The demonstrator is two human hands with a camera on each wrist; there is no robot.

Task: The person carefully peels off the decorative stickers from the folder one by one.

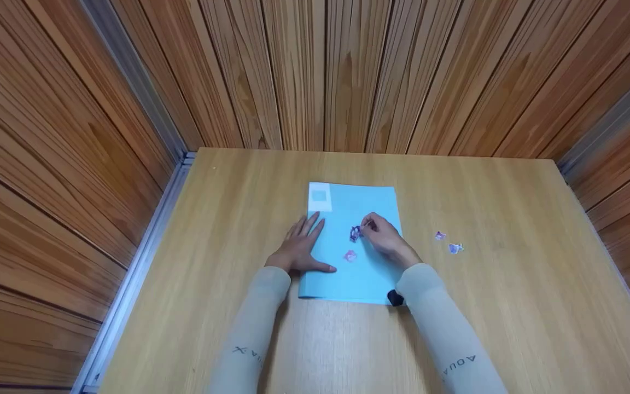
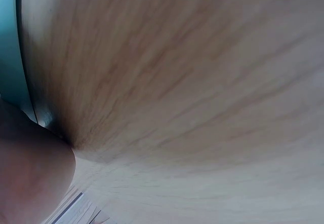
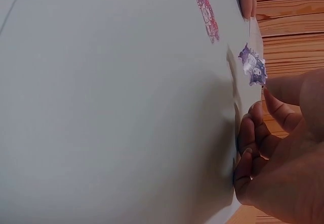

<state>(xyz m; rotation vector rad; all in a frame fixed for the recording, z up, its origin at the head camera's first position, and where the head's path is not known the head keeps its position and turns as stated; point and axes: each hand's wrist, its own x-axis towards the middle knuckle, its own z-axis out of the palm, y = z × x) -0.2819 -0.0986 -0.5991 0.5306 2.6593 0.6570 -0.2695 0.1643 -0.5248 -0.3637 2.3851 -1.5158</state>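
Observation:
A light blue folder (image 1: 369, 284) with a white label at its top left lies on the table. Fingers spread, my left hand (image 1: 299, 249) rests on the folder's left side. Over its middle, my right hand (image 1: 385, 238) pinches a purple cartoon sticker (image 3: 253, 66) by its edge between thumb and forefinger. In the right wrist view the other fingers of that hand curl close to the folder. A pink sticker (image 1: 350, 255) lies flat on the cover, just below the purple one. The left wrist view catches only part of the left hand (image 2: 35, 176) beside the folder's edge.
Two small stickers lie on the table right of the folder: a purple-pink one (image 1: 440, 235) and a bluish one (image 1: 455, 248). A black object (image 1: 395, 297) shows by my right cuff. Wood-plank walls (image 1: 348, 76) enclose the wooden table (image 1: 227, 219) at the back and sides.

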